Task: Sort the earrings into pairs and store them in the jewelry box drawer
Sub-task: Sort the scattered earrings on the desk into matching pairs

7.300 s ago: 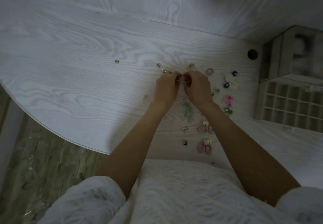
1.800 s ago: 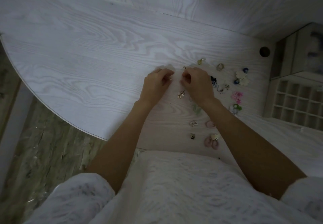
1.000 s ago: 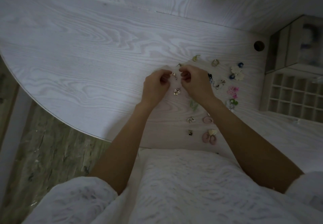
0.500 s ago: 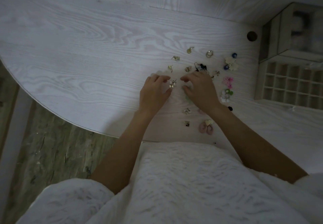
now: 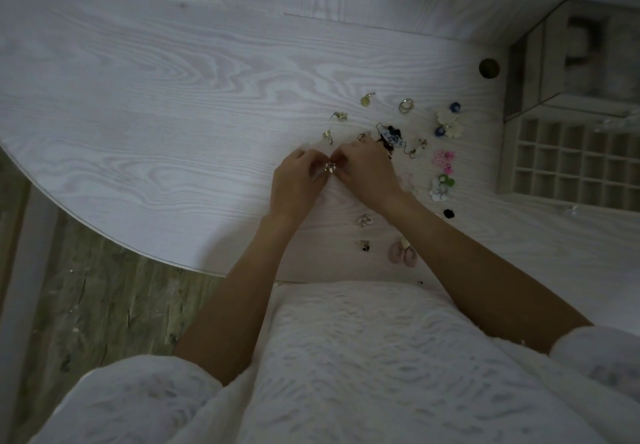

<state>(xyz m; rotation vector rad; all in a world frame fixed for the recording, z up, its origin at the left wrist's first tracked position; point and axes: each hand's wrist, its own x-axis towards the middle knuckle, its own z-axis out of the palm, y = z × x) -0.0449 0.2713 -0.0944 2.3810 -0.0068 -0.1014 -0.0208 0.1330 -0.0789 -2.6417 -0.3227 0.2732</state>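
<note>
Both hands have closed in since half a second ago: then they lay flat and apart on the table (image 5: 173, 104), with a small silver earring (image 5: 329, 167) loose on the wood between them. Now the left hand (image 5: 298, 180) and right hand (image 5: 369, 170) meet over that piece, fingertips of both curled in and pinching it from either side. It sits at the centre of the spread, just off the surface as far as I can tell.

Read: looks like she's picked it up to fasten or match it, so still the pairing step, not storing.

Loose gold pieces at 12 o'clock of the hands: one (image 5: 327, 134) just beyond the fingers, another (image 5: 339, 116) further out, a round one (image 5: 367, 99), a hoop (image 5: 406, 105). Sorted-looking pairs run down the 3 o'clock side: white flowers (image 5: 450, 123), pink ones (image 5: 443, 159), green-white (image 5: 440, 185). Pink ovals (image 5: 403, 255) at 5 o'clock, near her body.

Jewelry box drawer (image 5: 568, 163) sits pulled out at far 3 o'clock, well apart from the hands. Its compartments look unfilled, though it's dim. Storing hasn't started; task is early to middle.
</note>
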